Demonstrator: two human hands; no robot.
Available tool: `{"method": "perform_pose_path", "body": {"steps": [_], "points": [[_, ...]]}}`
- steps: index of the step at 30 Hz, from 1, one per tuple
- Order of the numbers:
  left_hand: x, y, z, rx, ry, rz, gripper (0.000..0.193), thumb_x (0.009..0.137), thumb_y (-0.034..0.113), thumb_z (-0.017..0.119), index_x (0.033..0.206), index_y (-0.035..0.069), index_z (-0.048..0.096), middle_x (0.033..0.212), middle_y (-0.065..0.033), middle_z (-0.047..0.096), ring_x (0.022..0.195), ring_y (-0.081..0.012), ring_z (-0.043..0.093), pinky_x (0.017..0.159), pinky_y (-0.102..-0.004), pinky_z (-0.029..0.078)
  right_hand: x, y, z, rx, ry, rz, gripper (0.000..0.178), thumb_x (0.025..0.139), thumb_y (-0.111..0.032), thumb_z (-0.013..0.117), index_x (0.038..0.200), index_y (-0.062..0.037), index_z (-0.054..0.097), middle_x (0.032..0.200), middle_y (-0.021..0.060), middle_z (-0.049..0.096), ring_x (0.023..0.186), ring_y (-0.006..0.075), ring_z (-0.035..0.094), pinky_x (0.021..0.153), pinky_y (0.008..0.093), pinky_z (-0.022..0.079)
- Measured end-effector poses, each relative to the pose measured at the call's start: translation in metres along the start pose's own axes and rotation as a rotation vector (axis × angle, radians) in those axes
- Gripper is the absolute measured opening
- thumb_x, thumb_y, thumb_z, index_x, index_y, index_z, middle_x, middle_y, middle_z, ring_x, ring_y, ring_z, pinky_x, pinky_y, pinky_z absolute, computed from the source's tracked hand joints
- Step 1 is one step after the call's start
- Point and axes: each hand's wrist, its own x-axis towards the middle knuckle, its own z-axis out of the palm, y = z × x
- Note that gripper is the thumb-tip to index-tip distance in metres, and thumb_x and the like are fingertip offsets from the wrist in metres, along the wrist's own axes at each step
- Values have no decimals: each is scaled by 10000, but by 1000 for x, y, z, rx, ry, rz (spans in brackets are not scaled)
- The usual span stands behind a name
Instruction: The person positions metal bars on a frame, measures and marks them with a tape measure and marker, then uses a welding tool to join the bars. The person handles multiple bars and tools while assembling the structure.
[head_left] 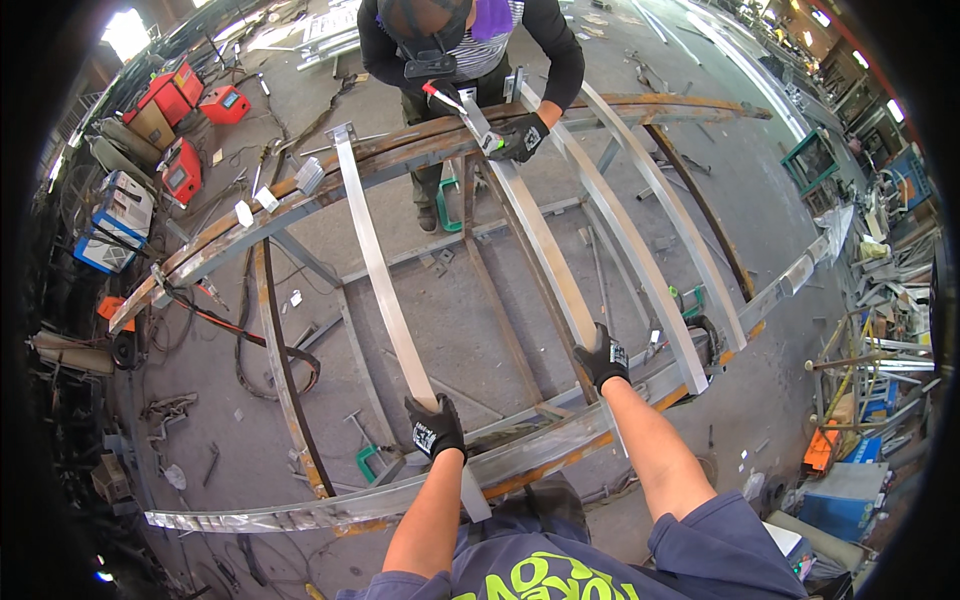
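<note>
Probably stiff, slick and heavy, the leftmost long silvery metal bar [380,268] and the matching silvery metal bar beside it [550,250] lay across the rust-streaked steel frame [340,507], best held by their near-end edges, where your black-gloved left hand [436,428] and right hand [602,360] each gripped one.

The left hand [436,428] and right hand [603,360] are gloved in black; the crossbars [376,258] are silvery grey; the T-shirt [722,540] is slate blue, lettered lime green; the co-worker's shirt [488,54] is striped.
</note>
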Motion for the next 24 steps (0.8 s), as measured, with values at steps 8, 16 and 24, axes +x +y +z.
{"method": "perform_pose_path", "body": {"steps": [8, 16, 24], "points": [[-1, 3, -4, 48, -33, 1, 799, 885, 394, 755, 1514, 0, 458, 1345, -309, 646, 1178, -455, 669, 1000, -503, 542, -3, -6, -5, -22, -24, 30, 815, 803, -449, 818, 1499, -160, 509, 1271, 218, 721, 1182, 421, 681, 992, 521, 545], [-1, -3, 2, 13, -5, 15, 774, 890, 385, 763, 1506, 40, 447, 1312, -301, 657, 1163, -470, 664, 979, -531, 538, -2, -3, -2, -21, 18, 20, 779, 799, -416, 833, 1463, -146, 526, 1267, 223, 718, 1167, 433, 678, 984, 518, 548], [-3, 3, -5, 27, -14, 19, 791, 891, 394, 765, 1522, 55, 428, 1317, -295, 660, 1153, -453, 680, 976, -514, 547, -6, -11, -9, -19, -2, 39, 797, 798, -404, 834, 1481, -145, 516, 1281, 228, 712, 1184, 434, 670, 995, 517, 541]]}}
